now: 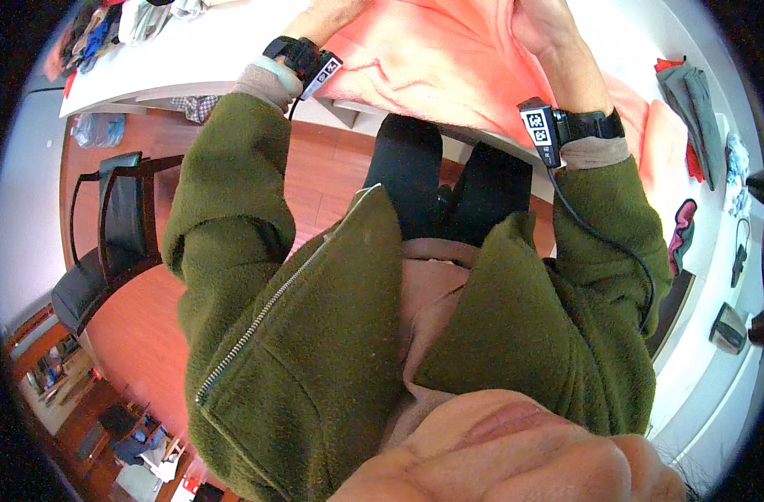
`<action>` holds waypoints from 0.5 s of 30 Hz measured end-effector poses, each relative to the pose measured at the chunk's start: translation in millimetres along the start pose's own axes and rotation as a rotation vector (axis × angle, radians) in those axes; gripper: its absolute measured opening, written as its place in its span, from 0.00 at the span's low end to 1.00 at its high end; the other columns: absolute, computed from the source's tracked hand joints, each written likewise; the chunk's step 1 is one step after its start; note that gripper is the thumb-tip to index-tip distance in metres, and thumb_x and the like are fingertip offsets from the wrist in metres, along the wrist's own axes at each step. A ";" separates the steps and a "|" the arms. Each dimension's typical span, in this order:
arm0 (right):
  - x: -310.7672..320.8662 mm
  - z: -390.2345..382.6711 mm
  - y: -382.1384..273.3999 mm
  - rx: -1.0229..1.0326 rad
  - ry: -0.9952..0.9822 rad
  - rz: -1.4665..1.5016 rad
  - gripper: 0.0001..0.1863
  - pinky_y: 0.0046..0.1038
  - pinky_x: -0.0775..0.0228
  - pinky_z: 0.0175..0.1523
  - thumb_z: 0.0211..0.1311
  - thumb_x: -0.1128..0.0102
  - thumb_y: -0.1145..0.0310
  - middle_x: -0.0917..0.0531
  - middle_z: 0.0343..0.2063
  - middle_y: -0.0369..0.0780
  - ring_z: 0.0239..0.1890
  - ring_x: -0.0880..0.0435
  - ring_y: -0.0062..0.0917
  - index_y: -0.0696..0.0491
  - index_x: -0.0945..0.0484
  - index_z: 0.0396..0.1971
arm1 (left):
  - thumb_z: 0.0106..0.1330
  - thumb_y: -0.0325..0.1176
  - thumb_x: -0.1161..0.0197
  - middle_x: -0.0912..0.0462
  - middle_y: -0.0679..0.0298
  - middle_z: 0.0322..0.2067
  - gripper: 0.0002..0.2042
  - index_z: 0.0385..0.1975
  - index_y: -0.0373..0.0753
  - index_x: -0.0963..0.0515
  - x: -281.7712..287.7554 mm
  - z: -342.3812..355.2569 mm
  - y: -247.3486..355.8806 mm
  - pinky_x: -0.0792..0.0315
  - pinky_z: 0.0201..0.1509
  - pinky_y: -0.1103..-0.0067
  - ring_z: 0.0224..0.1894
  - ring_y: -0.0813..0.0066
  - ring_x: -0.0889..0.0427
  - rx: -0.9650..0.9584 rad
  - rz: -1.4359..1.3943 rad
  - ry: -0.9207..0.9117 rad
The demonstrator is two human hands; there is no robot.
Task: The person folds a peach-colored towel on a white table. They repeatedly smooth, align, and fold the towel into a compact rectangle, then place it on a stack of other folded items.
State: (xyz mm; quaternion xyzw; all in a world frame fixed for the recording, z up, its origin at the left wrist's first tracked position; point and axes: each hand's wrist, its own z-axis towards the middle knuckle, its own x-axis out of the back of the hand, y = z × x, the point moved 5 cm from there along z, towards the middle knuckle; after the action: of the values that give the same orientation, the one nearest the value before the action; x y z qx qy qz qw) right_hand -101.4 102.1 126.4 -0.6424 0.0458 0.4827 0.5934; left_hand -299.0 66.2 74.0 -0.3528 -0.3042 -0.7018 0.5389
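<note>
A soft coral-pink fleece cloth lies across the white table, bunched in folds, and droops over the near edge. Whether it is a blanket or a garment cannot be made out. My right hand is curled closed on a raised part of it at the upper edge of the view. On the other side, my left hand is at the cloth's left border, its fingers cut off by the frame. Both wrists wear black straps with small boxed devices.
Folded grey trousers and other clothes lie at the right on the white table. More garments are piled at the far left. A black chair stands on the reddish floor behind my left side. A dark-faced handheld object rests at right.
</note>
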 end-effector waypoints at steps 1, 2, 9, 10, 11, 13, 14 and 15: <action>2.1 -0.7 1.2 -0.008 0.024 -0.019 0.13 0.27 0.29 0.59 0.73 0.56 0.70 0.19 0.46 0.40 0.49 0.20 0.27 0.60 0.25 0.48 | 0.56 0.32 0.38 0.22 0.52 0.29 0.05 0.28 0.38 0.21 -1.9 -1.0 -3.0 0.28 0.38 0.62 0.35 0.51 0.21 0.061 -0.073 -0.073; 3.7 -1.1 1.9 -0.012 0.045 -0.038 0.14 0.27 0.29 0.60 0.73 0.56 0.69 0.19 0.47 0.41 0.50 0.20 0.27 0.60 0.26 0.49 | 0.55 0.33 0.37 0.21 0.51 0.29 0.06 0.27 0.38 0.21 -1.4 -2.2 -5.7 0.27 0.38 0.62 0.34 0.51 0.21 0.097 -0.107 -0.124; 1.4 2.2 3.5 0.001 -0.017 -0.073 0.15 0.27 0.29 0.60 0.74 0.57 0.70 0.20 0.49 0.41 0.52 0.22 0.27 0.61 0.26 0.51 | 0.50 0.38 0.33 0.17 0.50 0.26 0.10 0.25 0.36 0.18 -3.3 -31.7 -26.1 0.26 0.37 0.65 0.30 0.53 0.18 0.185 -0.137 -0.561; 0.1 3.5 3.6 0.007 -0.036 -0.068 0.15 0.27 0.29 0.60 0.74 0.57 0.70 0.20 0.49 0.41 0.52 0.22 0.26 0.61 0.26 0.51 | 0.50 0.38 0.33 0.17 0.50 0.25 0.11 0.25 0.36 0.18 -5.8 -33.9 -26.0 0.26 0.36 0.65 0.30 0.53 0.18 0.175 -0.158 -0.584; -1.6 4.5 4.0 0.013 -0.052 -0.064 0.15 0.27 0.29 0.60 0.74 0.57 0.70 0.20 0.49 0.41 0.52 0.22 0.26 0.61 0.26 0.51 | 0.49 0.38 0.34 0.18 0.50 0.25 0.11 0.24 0.36 0.18 -7.4 -35.5 -26.2 0.26 0.36 0.65 0.29 0.53 0.19 0.174 -0.171 -0.592; -5.8 4.3 3.6 0.034 -0.103 -0.038 0.15 0.27 0.29 0.60 0.74 0.57 0.69 0.20 0.49 0.40 0.52 0.22 0.26 0.61 0.26 0.51 | 0.48 0.37 0.35 0.18 0.49 0.24 0.10 0.24 0.36 0.18 -6.9 -34.1 -19.8 0.26 0.35 0.64 0.28 0.52 0.19 0.061 -0.121 -0.565; -7.4 2.6 2.9 0.041 -0.129 -0.026 0.15 0.27 0.29 0.60 0.74 0.57 0.69 0.20 0.49 0.40 0.52 0.22 0.26 0.61 0.26 0.51 | 0.48 0.37 0.35 0.19 0.49 0.23 0.10 0.24 0.36 0.18 -5.4 -32.8 -15.2 0.26 0.35 0.64 0.28 0.52 0.19 0.008 -0.098 -0.551; -7.8 1.6 1.8 0.049 -0.117 -0.045 0.15 0.27 0.29 0.59 0.74 0.56 0.69 0.20 0.49 0.40 0.52 0.22 0.26 0.60 0.26 0.51 | 0.48 0.37 0.36 0.19 0.50 0.23 0.10 0.24 0.36 0.18 -1.1 -30.4 -13.4 0.27 0.35 0.63 0.28 0.52 0.19 -0.002 -0.089 -0.522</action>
State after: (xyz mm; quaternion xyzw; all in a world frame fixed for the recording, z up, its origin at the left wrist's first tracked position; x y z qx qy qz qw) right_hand -107.6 98.8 130.6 -0.5991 0.0086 0.5049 0.6214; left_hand -316.9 45.4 55.2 -0.5085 -0.4476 -0.6103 0.4106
